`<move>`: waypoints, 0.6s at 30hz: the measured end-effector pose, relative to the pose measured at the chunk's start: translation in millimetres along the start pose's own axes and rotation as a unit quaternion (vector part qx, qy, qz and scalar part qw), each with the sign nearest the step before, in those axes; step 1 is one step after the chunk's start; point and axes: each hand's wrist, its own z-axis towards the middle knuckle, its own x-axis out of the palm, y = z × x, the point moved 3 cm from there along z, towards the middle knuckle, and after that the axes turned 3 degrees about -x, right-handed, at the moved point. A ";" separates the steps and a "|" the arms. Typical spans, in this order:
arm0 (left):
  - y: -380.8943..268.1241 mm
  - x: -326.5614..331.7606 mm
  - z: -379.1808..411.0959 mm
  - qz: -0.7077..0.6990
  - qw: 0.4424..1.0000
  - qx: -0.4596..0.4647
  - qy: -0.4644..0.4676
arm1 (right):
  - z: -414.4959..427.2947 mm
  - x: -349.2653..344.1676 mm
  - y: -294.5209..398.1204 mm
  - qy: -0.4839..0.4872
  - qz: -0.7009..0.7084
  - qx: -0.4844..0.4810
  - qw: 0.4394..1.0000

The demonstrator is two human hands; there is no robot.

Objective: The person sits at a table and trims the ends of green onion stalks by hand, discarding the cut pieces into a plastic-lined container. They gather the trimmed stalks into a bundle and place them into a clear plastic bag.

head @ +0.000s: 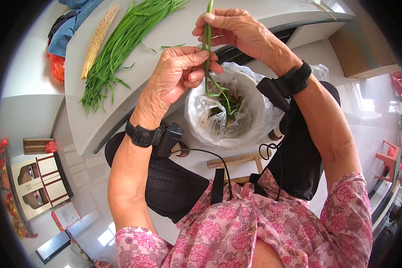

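Between both hands, a few long green leafy stalks [206, 42], perhaps garlic chives, run up and down the view. My left hand [184, 68] pinches them low with thumb and fingers. Higher up, my right hand [231, 28] grips the same stalks between thumb and forefinger. Their lower ends hang over a bin [201, 132] lined with clear plastic, where green and brownish scraps [232, 104] lie. A large bunch of the same greens [127, 43] rests on the pale table [83, 124], left of my hands.
Beside the bunch lies a bundle of straw-coloured stalks [100, 40]. Blue cloth [62, 40] and a red plastic bag [57, 68] are at the table's far left. A cardboard box [365, 47] stands at right. Black cables [221, 157] trail from the wrist devices; a wooden stool [236, 160] is below.
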 end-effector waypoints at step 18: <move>4.5 2.2 -8.2 0.016 0.999 -0.030 -0.004 | 5.3 -15.9 2.7 -0.085 0.265 0.006 0.961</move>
